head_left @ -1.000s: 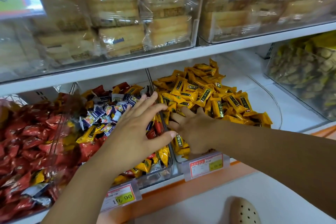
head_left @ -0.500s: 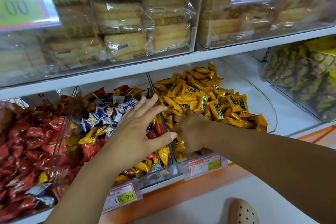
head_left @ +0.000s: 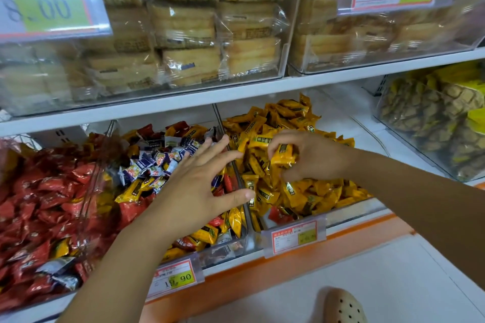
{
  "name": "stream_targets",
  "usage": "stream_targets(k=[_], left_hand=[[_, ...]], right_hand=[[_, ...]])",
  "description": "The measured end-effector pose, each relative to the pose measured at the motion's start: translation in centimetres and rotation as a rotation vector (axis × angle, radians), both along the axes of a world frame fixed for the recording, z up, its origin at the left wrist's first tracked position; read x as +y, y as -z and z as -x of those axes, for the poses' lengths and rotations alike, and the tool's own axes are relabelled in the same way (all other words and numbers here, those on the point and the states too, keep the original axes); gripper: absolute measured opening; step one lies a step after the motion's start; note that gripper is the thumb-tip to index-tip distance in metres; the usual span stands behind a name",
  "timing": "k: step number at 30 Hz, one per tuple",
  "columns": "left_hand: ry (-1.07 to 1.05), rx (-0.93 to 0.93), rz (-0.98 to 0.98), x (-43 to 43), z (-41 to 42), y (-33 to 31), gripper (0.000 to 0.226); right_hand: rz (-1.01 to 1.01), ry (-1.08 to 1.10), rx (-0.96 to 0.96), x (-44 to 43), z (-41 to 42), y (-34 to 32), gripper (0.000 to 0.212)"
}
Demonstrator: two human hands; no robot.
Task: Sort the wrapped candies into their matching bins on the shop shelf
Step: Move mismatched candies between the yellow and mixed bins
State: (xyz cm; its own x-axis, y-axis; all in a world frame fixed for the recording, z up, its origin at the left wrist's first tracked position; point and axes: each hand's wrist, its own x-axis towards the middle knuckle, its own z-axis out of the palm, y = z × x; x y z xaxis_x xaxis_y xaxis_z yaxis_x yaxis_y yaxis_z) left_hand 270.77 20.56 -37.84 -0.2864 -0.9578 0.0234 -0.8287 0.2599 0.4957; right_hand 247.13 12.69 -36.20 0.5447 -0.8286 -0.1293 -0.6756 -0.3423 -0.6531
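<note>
The right hand (head_left: pixel 312 157) pinches one yellow candy (head_left: pixel 284 156) between thumb and curled fingers just above the heap in the yellow bin (head_left: pixel 353 210); its printed face looks toward the camera, and with fingers covering its ends I cannot tell which way its long axis runs. The left hand (head_left: pixel 199 186) lies spread, fingers straight and thumb out, over the mixed bin (head_left: pixel 223 252), thumb tip at the divider (head_left: pixel 237 177) between the two bins. The upper shelf (head_left: pixel 236 92) overhangs the back of both bins, while bare white floor (head_left: pixel 349 118) lies right of the yellow heap.
</note>
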Motion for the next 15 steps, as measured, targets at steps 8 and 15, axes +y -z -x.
stream_targets(k=[8, 15], left_hand=[[-0.001, -0.016, -0.010, -0.1, 0.1, -0.2, 0.079], [0.007, -0.027, -0.018, -0.1, 0.0, 0.0, 0.068]], right_hand=[[0.052, 0.185, -0.072, -2.1, 2.9, -2.4, 0.038], [0.100, 0.032, 0.478, -2.1, 3.9, -2.5, 0.072]])
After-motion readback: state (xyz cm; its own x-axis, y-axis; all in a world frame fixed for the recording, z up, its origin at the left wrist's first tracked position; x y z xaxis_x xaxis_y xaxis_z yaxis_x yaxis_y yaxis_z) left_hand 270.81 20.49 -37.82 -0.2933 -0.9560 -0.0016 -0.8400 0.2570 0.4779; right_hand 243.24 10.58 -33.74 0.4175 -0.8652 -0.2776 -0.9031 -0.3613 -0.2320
